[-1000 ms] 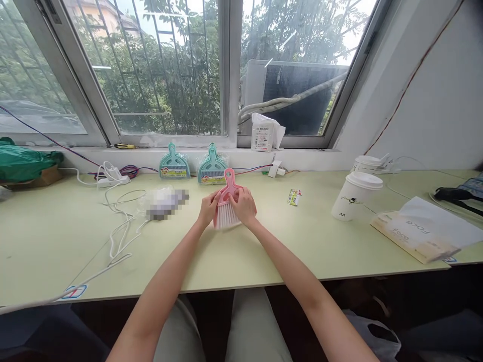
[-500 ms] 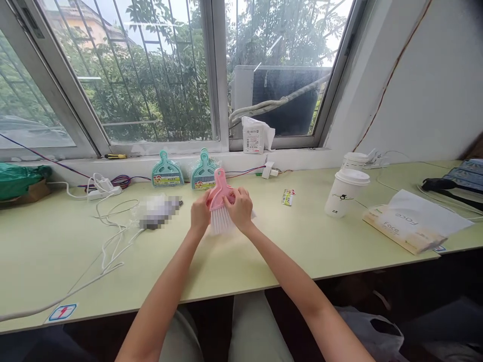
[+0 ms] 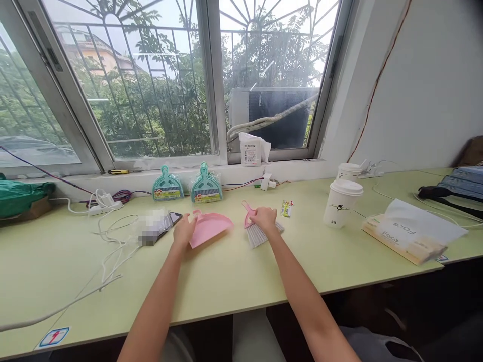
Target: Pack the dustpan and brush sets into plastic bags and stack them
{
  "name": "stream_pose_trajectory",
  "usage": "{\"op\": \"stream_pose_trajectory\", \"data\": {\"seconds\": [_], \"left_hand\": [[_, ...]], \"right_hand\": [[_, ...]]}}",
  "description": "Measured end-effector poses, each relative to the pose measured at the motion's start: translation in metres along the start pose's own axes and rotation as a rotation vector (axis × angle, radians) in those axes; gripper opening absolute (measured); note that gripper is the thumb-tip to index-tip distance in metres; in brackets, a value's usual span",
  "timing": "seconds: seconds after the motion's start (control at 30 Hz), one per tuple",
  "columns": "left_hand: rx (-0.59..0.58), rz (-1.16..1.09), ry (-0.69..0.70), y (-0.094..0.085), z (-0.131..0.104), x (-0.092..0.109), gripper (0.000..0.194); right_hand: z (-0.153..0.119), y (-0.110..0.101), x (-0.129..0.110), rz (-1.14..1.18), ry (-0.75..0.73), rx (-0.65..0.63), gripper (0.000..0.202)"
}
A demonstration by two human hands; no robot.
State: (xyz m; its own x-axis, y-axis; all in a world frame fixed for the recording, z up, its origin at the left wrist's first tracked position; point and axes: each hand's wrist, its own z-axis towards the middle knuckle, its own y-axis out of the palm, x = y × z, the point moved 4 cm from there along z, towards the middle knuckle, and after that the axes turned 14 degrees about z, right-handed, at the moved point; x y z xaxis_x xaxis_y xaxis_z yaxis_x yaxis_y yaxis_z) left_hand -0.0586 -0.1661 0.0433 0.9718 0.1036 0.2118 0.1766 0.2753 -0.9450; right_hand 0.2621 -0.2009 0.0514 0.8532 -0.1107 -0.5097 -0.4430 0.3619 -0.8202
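In my left hand (image 3: 183, 231) is a pink dustpan (image 3: 212, 228), gripped near its handle, its wide edge turned to the right. My right hand (image 3: 265, 219) is closed on a small pink hand brush (image 3: 249, 219) with white bristles pointing down toward the table. Dustpan and brush are apart, with a strip of tabletop between them. Behind them, against the wall, stand teal dustpan-and-brush sets in clear wrap (image 3: 206, 186), with another teal set (image 3: 167, 186) to their left. A small printed card (image 3: 287, 208) lies just beyond my right hand.
Two white paper cups (image 3: 341, 206) and a tissue pack (image 3: 407, 231) stand on the right of the pale green table (image 3: 234, 281). To the left lie white cables (image 3: 109, 256), a phone-like item in plastic (image 3: 160, 226) and a power strip (image 3: 105, 204). A screwdriver (image 3: 118, 172) rests on the sill.
The pink brush and dustpan, held together before, are now separated. My left hand has moved left with the dustpan, my right hand right with the brush. The view has tilted up slightly.
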Motion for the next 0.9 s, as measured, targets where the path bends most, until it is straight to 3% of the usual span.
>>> {"op": "stream_pose_trajectory", "data": {"seconds": [0.13,0.27,0.5,0.6,0.8,0.9], "left_hand": [[0.07,0.154,0.019,-0.005,-0.007,0.006,0.056],[0.099,0.276,0.033,-0.004,-0.009,0.005,0.051],[0.034,0.131,0.0,0.008,0.0,-0.013,0.047],[0.017,0.104,0.051,0.011,0.002,-0.012,0.046],[-0.024,0.104,0.272,0.013,-0.011,0.019,0.041],[-0.07,0.014,0.51,0.015,-0.034,0.053,0.045]], "right_hand": [[0.0,0.012,0.002,-0.107,-0.007,-0.029,0.031],[-0.001,0.023,0.003,-0.153,-0.057,0.042,0.036],[0.001,0.033,0.004,-0.119,-0.057,0.075,0.034],[0.002,0.03,0.006,-0.092,-0.043,0.08,0.035],[0.01,0.01,0.014,0.132,-0.013,0.188,0.028],[0.007,0.013,0.003,0.217,-0.118,0.071,0.024]]}}
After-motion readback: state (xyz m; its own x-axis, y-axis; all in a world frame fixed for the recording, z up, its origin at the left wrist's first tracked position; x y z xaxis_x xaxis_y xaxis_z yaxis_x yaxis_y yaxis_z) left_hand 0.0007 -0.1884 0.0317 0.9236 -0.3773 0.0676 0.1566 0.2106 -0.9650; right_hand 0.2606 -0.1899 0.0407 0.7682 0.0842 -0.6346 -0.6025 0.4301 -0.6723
